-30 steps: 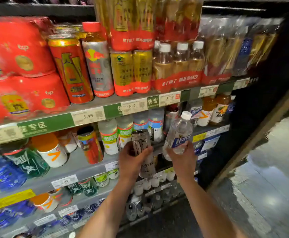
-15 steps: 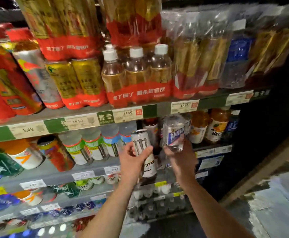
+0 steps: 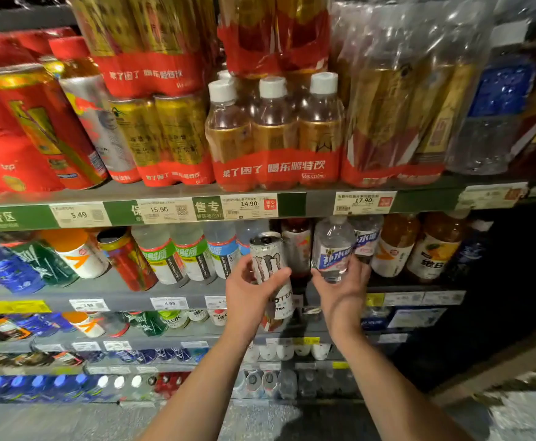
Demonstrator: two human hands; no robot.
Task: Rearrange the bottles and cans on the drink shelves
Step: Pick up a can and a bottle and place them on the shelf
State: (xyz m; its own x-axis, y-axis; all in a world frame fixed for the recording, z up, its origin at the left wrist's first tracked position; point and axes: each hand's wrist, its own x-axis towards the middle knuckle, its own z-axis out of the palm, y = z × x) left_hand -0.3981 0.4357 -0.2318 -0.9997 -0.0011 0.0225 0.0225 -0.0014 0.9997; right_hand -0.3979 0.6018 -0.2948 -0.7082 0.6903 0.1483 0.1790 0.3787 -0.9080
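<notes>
Two bare forearms reach up and forward from the bottom of the view toward the second shelf [image 3: 177, 289] from the top. The left hand [image 3: 250, 292] wraps around a tall white can [image 3: 271, 275], thumb on the right side of the can and fingers curled around its left side; the can stands nearly upright, its top level with the bottles behind it and its lower end hanging in front of the shelf edge. The right hand [image 3: 343, 289] cups the lower part of a clear water bottle [image 3: 333, 248] with a blue and white label, fingers curled around its base; the bottle tilts slightly and its cap reaches up to the underside of the top shelf [image 3: 292, 203]. Can and bottle sit just beside each other, with a dark red bottle [image 3: 297, 241] visible between them further back.

On the second shelf, left of the can, stand clear bottles with green labels [image 3: 161, 257] and blue labels [image 3: 223, 253], holding pale liquid, then a red can [image 3: 126, 259] leaning left. Right of the water bottle stand orange juice bottles [image 3: 394, 246] filled with amber drink.

The top shelf carries shrink-wrapped packs: three white-capped bottles [image 3: 273, 135] of golden drink in a red band, gold cans [image 3: 168, 138] beside them, and a large red can [image 3: 44, 125] further left. Price tags [image 3: 247, 205] line the shelf edge.
</notes>
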